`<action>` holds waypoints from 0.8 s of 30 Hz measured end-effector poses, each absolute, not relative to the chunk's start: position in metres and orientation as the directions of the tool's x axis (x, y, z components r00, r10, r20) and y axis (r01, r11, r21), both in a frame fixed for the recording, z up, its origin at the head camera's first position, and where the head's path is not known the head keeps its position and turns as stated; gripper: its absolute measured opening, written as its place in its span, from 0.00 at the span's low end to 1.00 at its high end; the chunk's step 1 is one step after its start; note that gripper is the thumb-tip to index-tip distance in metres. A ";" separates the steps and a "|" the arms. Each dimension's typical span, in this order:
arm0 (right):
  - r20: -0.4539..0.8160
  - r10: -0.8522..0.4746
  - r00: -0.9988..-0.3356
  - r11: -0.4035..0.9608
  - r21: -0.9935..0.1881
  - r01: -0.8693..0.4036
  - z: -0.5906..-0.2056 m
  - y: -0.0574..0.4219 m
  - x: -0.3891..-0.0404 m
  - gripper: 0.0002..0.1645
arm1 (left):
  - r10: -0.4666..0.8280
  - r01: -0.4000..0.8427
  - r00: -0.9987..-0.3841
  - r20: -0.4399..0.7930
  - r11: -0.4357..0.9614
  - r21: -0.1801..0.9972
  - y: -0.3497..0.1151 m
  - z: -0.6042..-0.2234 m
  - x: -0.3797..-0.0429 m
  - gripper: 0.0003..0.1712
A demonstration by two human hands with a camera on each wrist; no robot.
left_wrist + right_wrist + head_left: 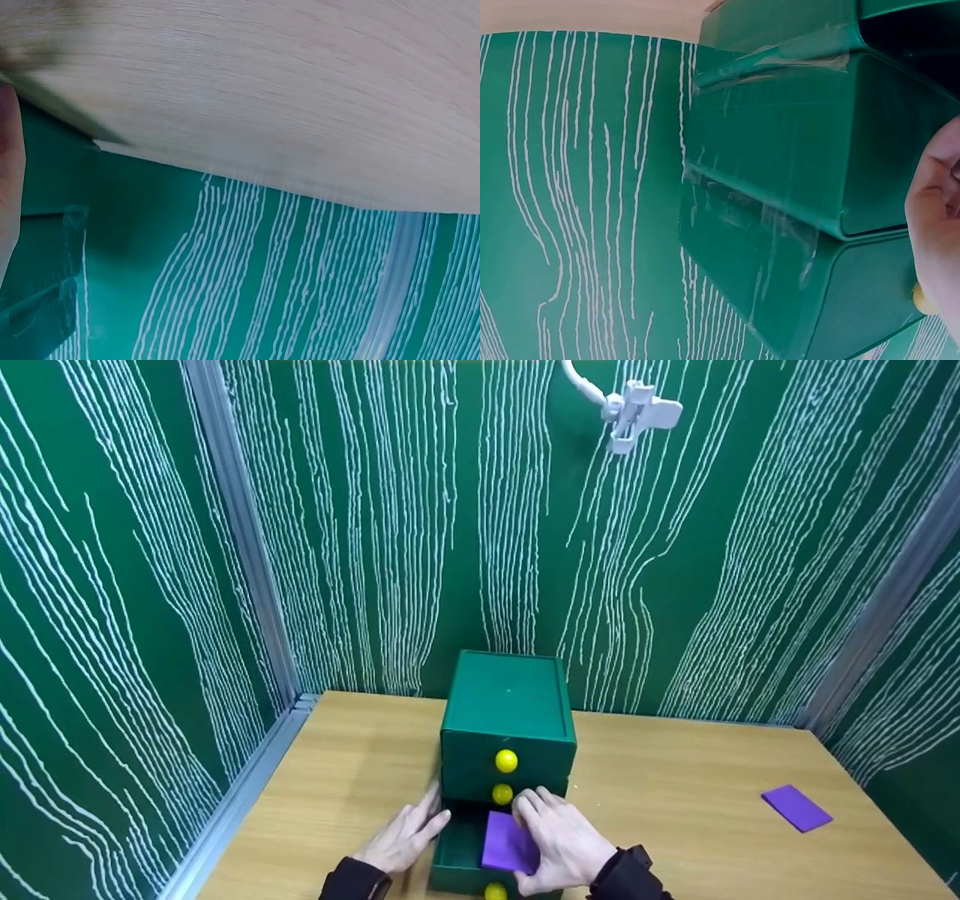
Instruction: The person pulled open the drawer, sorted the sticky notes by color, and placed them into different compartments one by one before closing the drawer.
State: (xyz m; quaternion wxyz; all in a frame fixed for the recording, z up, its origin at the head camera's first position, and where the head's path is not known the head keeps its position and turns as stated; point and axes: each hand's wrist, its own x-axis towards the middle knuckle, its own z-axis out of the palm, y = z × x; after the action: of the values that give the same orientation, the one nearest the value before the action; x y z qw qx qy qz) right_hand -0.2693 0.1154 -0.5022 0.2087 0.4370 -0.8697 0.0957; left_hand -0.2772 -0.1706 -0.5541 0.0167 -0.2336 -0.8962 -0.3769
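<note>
A green drawer cabinet [510, 690] with yellow knobs stands on the table, its bottom drawer [457, 851] pulled out. Over that drawer, my right hand [562, 844] pinches a purple square piece [506, 844], flat and thin, between thumb and fingers. My left hand [405, 832] rests against the left side of the cabinet near the drawer, fingers fairly straight. The right wrist view shows part of my right hand [937, 217] before the cabinet front; the purple piece is out of sight there. Only an edge of my left hand [9, 172] enters the left wrist view.
Another purple flat piece [796, 808] lies on the wooden table [675, 795] at the right. Green walls with white wavy lines and grey metal posts [247, 532] surround the table. A white clamp on an arm [634, 416] hangs above the back.
</note>
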 end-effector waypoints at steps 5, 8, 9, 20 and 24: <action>0.477 -0.701 -0.531 0.623 0.046 -0.781 -0.507 0.110 -0.271 0.41 | 0.426 0.456 -0.876 0.225 0.581 0.674 -0.170 -0.557 -0.279 0.38; 0.491 -0.699 -0.519 0.622 0.061 -0.781 -0.509 0.109 -0.272 0.41 | 0.446 0.472 -0.863 0.236 0.548 0.691 -0.171 -0.557 -0.281 0.37; 0.494 -0.698 -0.518 0.622 0.060 -0.781 -0.509 0.108 -0.272 0.41 | 0.449 0.475 -0.861 0.239 0.540 0.695 -0.172 -0.557 -0.281 0.37; 0.499 -0.690 -0.524 0.606 0.002 -0.796 -0.511 0.114 -0.270 0.39 | 0.450 0.459 -0.866 0.217 0.546 0.701 -0.170 -0.557 -0.282 0.36; 0.496 -0.691 -0.526 0.595 -0.022 -0.803 -0.508 0.123 -0.268 0.38 | 0.447 0.440 -0.874 0.193 0.556 0.705 -0.171 -0.557 -0.281 0.38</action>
State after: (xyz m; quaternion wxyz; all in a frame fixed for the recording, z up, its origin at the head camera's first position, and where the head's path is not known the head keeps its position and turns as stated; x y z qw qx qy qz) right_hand -0.2676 0.1225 -0.5083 0.2243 0.4323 -0.8644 0.1248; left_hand -0.2814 -0.1715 -0.5573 -0.0043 -0.2512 -0.8820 -0.3986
